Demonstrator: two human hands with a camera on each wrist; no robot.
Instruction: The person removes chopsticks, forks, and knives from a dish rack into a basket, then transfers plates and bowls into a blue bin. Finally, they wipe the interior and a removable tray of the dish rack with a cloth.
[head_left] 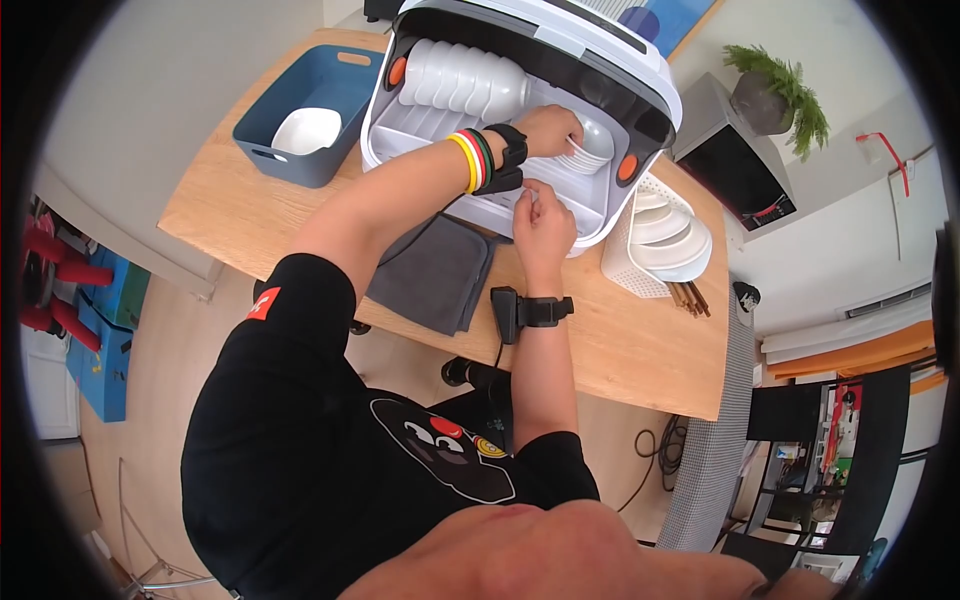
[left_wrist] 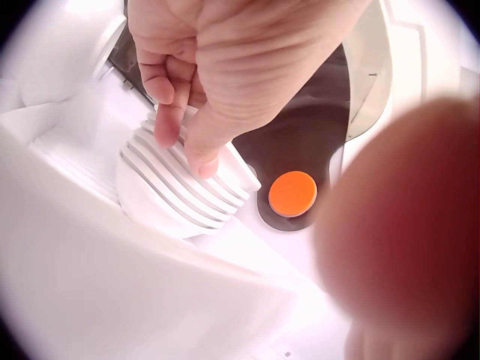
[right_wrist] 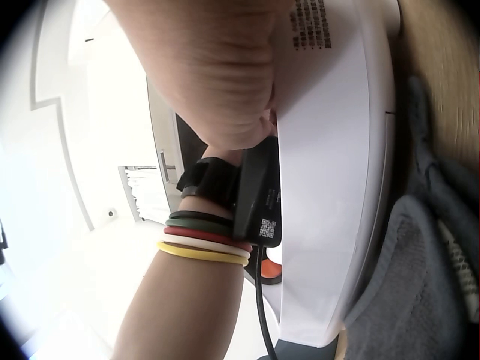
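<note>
My left hand (head_left: 550,132), with coloured bands at the wrist, reaches into a white dish cabinet (head_left: 470,207) whose lid is raised. Thumb and fingers pinch white plates (left_wrist: 180,184) that stand in a close row at the cabinet's right side, near an orange round knob (left_wrist: 293,194). How many plates they grip I cannot tell. White bowls (head_left: 465,80) line the back left of the rack. My right hand (head_left: 543,228) is at the cabinet's front rim, fingers bent, just below the left wrist; its fingertips are hidden in the right wrist view.
A blue bin (head_left: 318,165) with a white bowl (head_left: 308,131) stands left of the cabinet. At right is a white perforated basket (head_left: 622,245) of dishes, with brown sticks (head_left: 688,298) beside it. A folded grey cloth (head_left: 430,275) lies in front; a microwave (head_left: 740,150) stands behind.
</note>
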